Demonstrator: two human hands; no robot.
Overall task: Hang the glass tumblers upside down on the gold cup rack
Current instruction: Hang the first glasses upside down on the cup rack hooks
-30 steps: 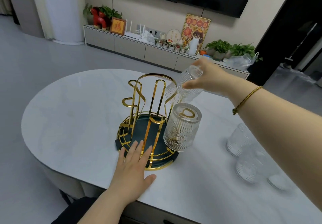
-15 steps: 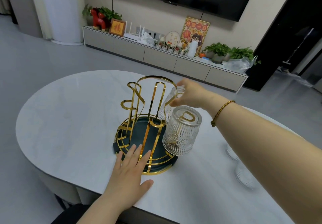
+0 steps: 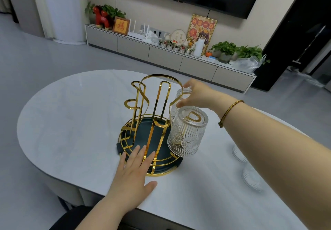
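Note:
The gold cup rack (image 3: 155,104) stands on a dark round tray with a gold wire rim (image 3: 161,172) in the middle of the table. One ribbed glass tumbler (image 3: 187,133) hangs upside down on a near right arm of the rack. My right hand (image 3: 198,93) grips the base of a second tumbler (image 3: 180,95), upside down behind the first, low over a far right arm. My left hand (image 3: 133,174) lies flat, fingers spread, on the tray's near rim and the table. Two more tumblers (image 3: 250,178) stand at the right, partly hidden by my right forearm.
The table (image 3: 71,122) is a white marble oval with its near edge just below my left wrist. A low cabinet (image 3: 161,54) with plants and ornaments stands against the far wall, across open floor.
My right hand has brought the second tumbler down from above the rack to low over the far right arm. My left hand has stayed on the tray rim.

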